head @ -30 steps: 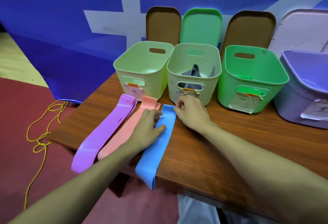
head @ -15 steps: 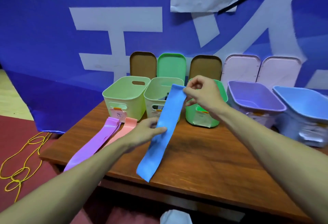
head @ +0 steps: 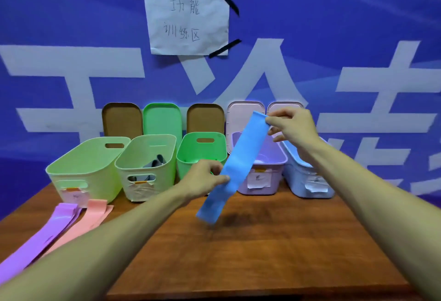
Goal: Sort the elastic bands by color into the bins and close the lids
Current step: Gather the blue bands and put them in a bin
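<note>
A blue elastic band [head: 238, 164] hangs in the air in front of the purple bin [head: 269, 169]. My right hand [head: 290, 125] pinches its top end, and my left hand [head: 202, 177] pinches its middle. Its lower end dangles just above the table [head: 262, 248]. A purple band [head: 45, 234] and a pink band [head: 88, 219] lie flat at the table's left. The blue bin [head: 300, 176] stands at the far right, partly behind my right forearm. A pale green bin [head: 148, 169] holds grey bands [head: 152, 163].
Another pale green bin [head: 81, 172] and a bright green bin [head: 200, 155] complete the row. Brown, green and pale pink lids [head: 162, 119] lean upright against the blue banner behind the bins. A taped paper sign [head: 188, 21] hangs on the banner.
The blue band was lifted off the table by both hands and carried up and to the right, from the pale green bins to in front of the purple bin. The camera tilted up.
</note>
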Available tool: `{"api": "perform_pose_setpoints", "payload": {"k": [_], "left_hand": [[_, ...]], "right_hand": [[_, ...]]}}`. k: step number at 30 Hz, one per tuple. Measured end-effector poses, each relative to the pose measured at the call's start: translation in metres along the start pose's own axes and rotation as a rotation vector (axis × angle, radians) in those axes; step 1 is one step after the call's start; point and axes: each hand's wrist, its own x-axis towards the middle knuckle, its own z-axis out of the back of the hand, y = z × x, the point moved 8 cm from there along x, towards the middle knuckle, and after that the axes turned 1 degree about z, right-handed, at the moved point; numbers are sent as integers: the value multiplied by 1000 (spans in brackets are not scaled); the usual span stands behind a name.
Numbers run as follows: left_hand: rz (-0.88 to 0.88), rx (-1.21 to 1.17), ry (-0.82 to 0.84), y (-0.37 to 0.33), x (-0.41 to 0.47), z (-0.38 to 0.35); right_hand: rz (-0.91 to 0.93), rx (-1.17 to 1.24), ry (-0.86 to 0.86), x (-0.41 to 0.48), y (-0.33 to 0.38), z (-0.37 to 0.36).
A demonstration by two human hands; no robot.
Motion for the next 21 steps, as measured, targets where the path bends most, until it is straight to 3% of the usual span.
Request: {"api": "perform_pose_setpoints", "payload": {"k": [3, 8, 18, 21], "left_hand": [[24, -2, -42, -19, 35, -20], [113, -268, 78, -59, 89, -68], [177, -700, 70, -131, 203, -130], [176, -735, 160, -133, 224, -159]], "right_hand": [[-59, 21, -56, 13, -25, 43], [-168, 167, -197, 33, -75, 101], [-213, 286, -483, 85, -141, 185], [-223, 241, -521, 94, -161, 191]]}}
